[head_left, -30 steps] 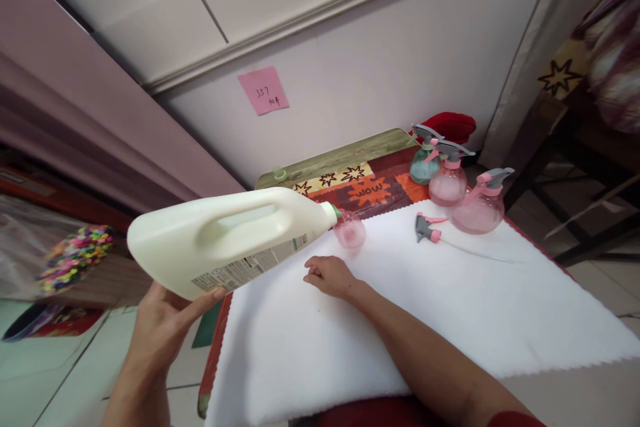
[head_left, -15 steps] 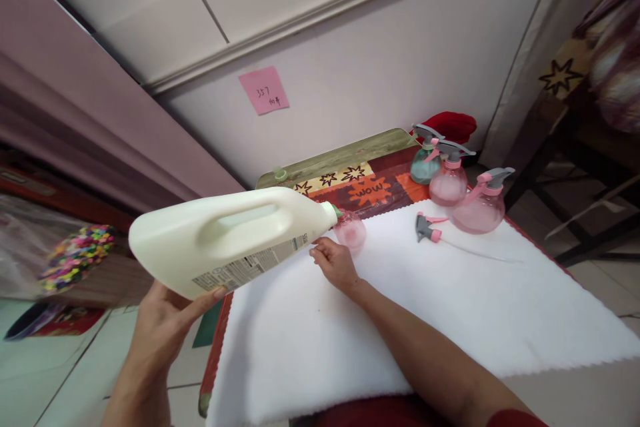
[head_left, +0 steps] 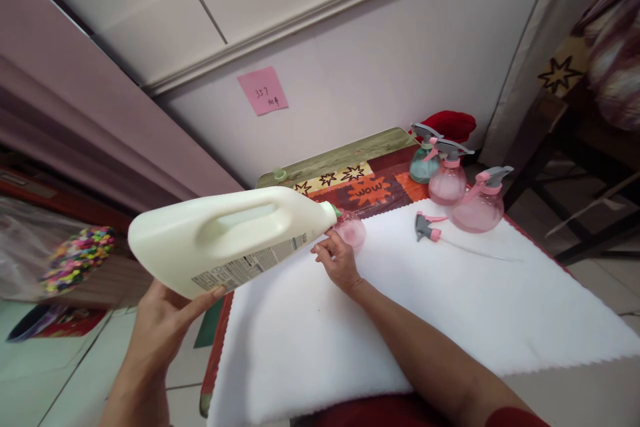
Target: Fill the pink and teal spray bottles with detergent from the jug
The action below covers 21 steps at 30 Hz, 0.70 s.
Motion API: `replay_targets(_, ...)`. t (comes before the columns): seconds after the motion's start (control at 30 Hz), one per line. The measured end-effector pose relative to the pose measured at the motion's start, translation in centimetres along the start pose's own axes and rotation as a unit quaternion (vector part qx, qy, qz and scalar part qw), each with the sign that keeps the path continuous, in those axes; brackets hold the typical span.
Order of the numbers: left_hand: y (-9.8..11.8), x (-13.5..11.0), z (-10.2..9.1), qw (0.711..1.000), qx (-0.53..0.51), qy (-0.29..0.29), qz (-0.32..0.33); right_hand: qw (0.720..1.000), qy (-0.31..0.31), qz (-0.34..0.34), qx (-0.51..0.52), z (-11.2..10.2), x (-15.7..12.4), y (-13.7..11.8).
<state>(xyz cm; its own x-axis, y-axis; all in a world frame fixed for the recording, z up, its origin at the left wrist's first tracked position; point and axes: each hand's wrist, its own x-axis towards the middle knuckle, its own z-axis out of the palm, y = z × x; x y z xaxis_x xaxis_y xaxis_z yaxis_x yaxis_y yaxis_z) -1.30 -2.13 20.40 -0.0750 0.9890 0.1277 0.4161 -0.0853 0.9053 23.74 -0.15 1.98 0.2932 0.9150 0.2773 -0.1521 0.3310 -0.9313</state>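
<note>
My left hand grips a large pale green jug from below, its thumb along the printed label. The jug lies tilted almost level, its green spout at the mouth of a small round pink bottle. That bottle stands without a sprayer on the white mat. My right hand is close in front of the bottle, under the jug's neck, with its fingers curled. Whether those fingers hold anything is hidden. To the right a loose grey and pink spray head with a thin tube lies on the mat.
A white scalloped mat covers most of the low table. At its far right stand a green spray bottle and two pink spray bottles. A light green cap sits at the back edge. Behind is a white wall.
The index finger of my right hand has lifted toward the jug's neck, and the hand has shifted slightly. The jug and the pink bottle hold nearly the same position.
</note>
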Motion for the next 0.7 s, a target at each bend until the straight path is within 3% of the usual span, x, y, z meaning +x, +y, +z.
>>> replay_targets(0.7,-0.28,0.17,-0.11,1.000,-0.002,-0.006,-0.003,1.000,-0.006,0.001,0.011,-0.17,0.03,-0.43)
